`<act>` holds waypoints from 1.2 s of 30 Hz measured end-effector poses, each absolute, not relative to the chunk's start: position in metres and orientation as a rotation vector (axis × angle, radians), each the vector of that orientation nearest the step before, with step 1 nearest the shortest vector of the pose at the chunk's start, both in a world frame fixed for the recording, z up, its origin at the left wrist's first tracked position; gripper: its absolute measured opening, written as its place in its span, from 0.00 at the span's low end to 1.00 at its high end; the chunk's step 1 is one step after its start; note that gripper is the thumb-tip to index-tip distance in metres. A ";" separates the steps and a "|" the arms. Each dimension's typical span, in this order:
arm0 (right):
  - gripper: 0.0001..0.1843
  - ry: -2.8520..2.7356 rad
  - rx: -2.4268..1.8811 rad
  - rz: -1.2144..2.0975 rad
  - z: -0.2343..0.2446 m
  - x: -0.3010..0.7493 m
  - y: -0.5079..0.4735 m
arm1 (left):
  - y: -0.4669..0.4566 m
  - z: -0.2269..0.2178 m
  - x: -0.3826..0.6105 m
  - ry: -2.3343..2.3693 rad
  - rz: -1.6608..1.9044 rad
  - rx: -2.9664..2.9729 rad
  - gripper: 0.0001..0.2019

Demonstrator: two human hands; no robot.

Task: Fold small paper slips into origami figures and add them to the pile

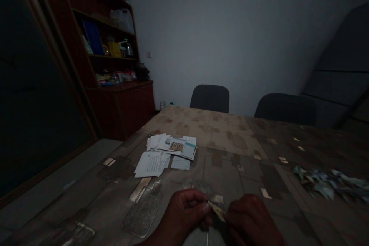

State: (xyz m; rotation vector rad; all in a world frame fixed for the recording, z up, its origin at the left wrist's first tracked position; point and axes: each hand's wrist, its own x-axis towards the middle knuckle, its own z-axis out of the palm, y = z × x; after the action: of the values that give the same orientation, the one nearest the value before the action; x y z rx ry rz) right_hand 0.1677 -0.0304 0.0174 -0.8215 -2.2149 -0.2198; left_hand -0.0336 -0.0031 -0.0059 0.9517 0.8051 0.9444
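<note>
My left hand (pixel 191 211) pinches one end of a small folded piece of paper (pixel 216 210), pale yellowish with darker marks, low over the table. At the paper's other end, my right hand (pixel 252 219) is closed with its fingers curled, gripping that side. Dim light hides the exact fold and the right fingertips. Beyond my left hand lie loose printed paper sheets (pixel 152 163), overlapping, with a picture card (pixel 176 146) on top. Off to the right is a heap of crumpled or folded paper pieces (pixel 325 184).
A patterned cloth covers the large table (pixel 201 123). Two dark chairs, one at the middle (pixel 210 98) and one at the right (pixel 285 108), stand along its far side. To the left rises a reddish shelf cabinet (pixel 134 100) with bottles and boxes.
</note>
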 end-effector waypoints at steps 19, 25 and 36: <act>0.06 -1.662 -1.227 0.481 0.008 0.157 -0.032 | -0.004 -0.007 -0.033 0.771 1.009 0.895 0.23; 0.14 -1.319 -1.246 0.947 0.006 0.139 -0.034 | -0.009 0.002 -0.031 0.794 1.018 0.924 0.22; 0.17 -1.202 -1.174 1.051 0.000 0.134 -0.038 | -0.015 0.009 -0.031 0.867 0.910 1.145 0.15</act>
State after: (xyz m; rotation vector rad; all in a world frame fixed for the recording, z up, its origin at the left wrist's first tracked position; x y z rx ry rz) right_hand 0.1335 -0.0378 0.0004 -1.1744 -1.2021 1.0507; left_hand -0.0305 -0.0153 0.0086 1.1447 0.8670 0.9100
